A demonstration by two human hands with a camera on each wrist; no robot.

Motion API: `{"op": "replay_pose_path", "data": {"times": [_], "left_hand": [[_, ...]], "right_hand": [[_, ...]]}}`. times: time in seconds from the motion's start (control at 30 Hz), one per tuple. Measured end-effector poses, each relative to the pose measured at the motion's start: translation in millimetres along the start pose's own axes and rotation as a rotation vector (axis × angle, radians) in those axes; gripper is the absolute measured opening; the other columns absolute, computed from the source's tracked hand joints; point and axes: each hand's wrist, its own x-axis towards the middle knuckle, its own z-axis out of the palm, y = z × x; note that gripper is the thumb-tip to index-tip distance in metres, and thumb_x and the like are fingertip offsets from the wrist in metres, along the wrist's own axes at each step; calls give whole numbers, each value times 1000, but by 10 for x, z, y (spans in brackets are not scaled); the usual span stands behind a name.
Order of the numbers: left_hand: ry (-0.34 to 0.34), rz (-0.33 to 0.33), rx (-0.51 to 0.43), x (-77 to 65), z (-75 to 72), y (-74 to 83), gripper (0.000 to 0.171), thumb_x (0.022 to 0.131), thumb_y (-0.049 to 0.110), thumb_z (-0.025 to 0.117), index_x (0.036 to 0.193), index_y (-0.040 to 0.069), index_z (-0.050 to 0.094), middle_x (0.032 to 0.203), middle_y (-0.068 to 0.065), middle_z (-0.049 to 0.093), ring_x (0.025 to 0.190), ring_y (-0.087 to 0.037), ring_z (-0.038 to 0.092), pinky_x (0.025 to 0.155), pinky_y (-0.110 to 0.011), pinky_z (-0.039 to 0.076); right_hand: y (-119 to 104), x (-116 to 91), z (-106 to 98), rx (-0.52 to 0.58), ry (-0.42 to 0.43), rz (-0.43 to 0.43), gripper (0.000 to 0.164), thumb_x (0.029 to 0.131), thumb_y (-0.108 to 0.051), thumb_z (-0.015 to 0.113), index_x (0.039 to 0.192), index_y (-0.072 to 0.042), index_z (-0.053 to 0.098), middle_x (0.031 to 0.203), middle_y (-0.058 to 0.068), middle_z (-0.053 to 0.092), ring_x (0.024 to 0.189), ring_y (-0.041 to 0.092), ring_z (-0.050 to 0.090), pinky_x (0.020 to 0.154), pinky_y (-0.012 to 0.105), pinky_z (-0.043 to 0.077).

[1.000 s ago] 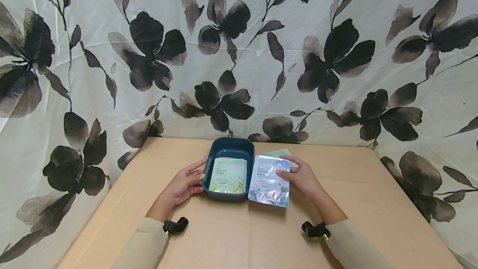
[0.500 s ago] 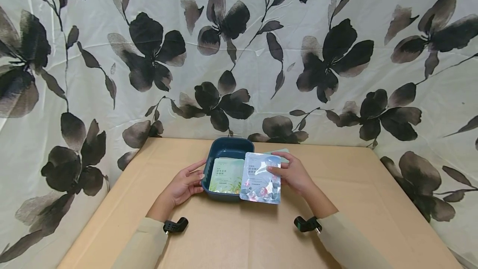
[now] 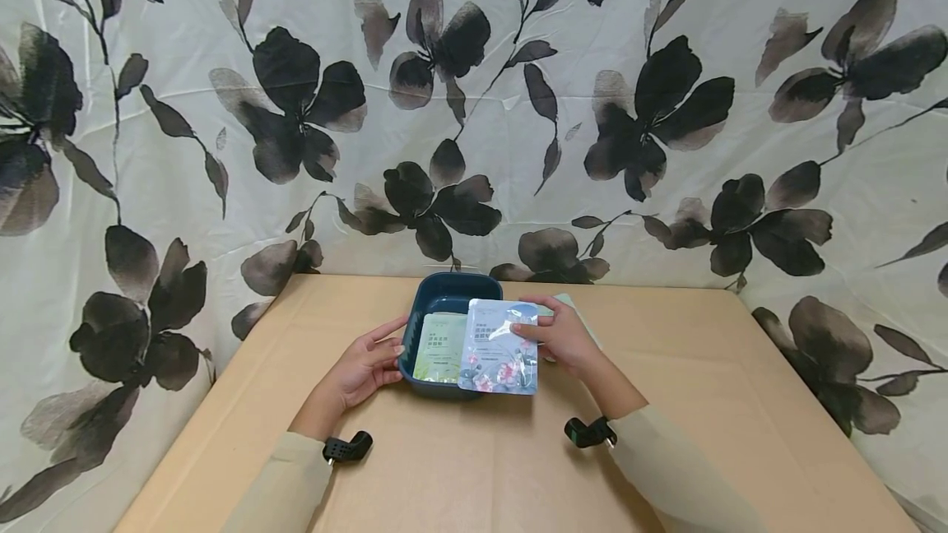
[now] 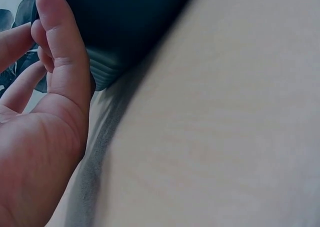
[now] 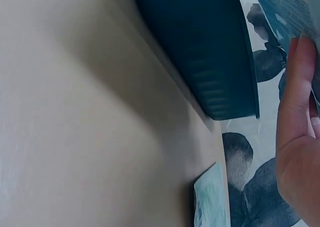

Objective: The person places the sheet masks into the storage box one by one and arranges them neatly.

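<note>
A dark blue plastic bin point(image 3: 448, 289) stands near the table's far edge, with a pale green sachet point(image 3: 437, 348) lying inside. My left hand point(image 3: 366, 370) holds the bin's left side, its thumb at the rim; the left wrist view has this hand point(image 4: 55, 117) against the dark wall. With thumb and fingers, my right hand point(image 3: 564, 340) pinches a shiny light blue flat sachet point(image 3: 498, 352) printed with pink flowers. That sachet hangs over the bin's right part and covers some of the green one. In the right wrist view the bin's outer wall point(image 5: 205, 52) stands beside the hand.
Another pale green sachet point(image 5: 211, 199) lies on the table to the right of the bin, mostly behind my right hand in the head view. The tan table point(image 3: 415, 467) ends at a white cloth point(image 3: 548, 212) with dark flowers.
My right hand has carried the light blue sachet leftward, from beside the bin to over its right part. The left hand and the bin have stayed in place.
</note>
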Motion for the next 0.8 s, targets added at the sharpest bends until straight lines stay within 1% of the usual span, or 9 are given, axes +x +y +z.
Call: {"op": "replay_pose_path", "data": {"times": [0.07,0.1,0.17,0.27,0.37,0.47,0.53,0.63,0.8], "left_hand": [[-2,2,1,-2,-1,-2,65,105,5,53,163,16,26,126,-11,63,85,-14,69,74,-26,61],[-4,4,-1,0,-3,-3,65,105,5,53,163,15,26,126,-11,64,85,-14,69,74,-26,61],[-7,6,-3,1,-5,-7,65,105,5,53,164,15,25,125,-10,64,84,-14,69,74,-26,61],[-12,9,-16,9,-20,-22,66,105,4,52,164,14,24,123,-9,65,83,-13,70,73,-26,61],[-18,10,-30,19,-38,-36,66,106,3,51,164,14,23,121,-7,66,83,-13,70,72,-26,61],[-17,8,-29,27,-52,-47,65,106,4,52,164,14,23,121,-7,66,84,-13,70,73,-26,61],[-14,7,-23,31,-57,-51,65,106,5,52,164,15,24,121,-7,66,84,-13,70,73,-26,61],[-12,6,-10,37,-61,-53,65,106,6,52,164,15,25,123,-8,65,84,-13,69,73,-26,61],[-1,2,7,47,-69,-57,65,106,7,53,163,17,26,128,-10,63,84,-13,69,73,-26,61]], "right_hand": [[0,23,25,-1,3,5,66,87,-17,82,146,-20,51,117,16,75,77,24,76,53,22,46],[-2,34,39,1,7,7,65,87,-17,82,145,-20,52,117,16,75,77,24,76,53,22,46],[-7,53,67,8,11,9,64,87,-17,82,144,-21,54,116,15,76,76,23,76,54,22,46],[-13,91,113,38,7,9,62,86,-13,82,142,-21,55,114,15,76,77,24,76,59,25,55],[-9,135,154,53,-2,4,64,86,-13,83,143,-18,54,112,15,76,78,23,76,64,28,60],[-13,168,199,50,-9,4,68,85,-13,83,146,-15,52,112,15,76,77,22,75,63,27,60],[-16,187,231,37,-12,2,70,85,-14,84,147,-14,51,113,15,76,75,21,74,60,25,58],[-33,209,280,31,-14,11,69,85,-14,84,146,-14,52,115,16,75,74,22,74,57,24,55],[-59,257,343,19,-8,22,67,85,-15,83,145,-15,54,119,15,74,79,24,76,61,26,58]]}}
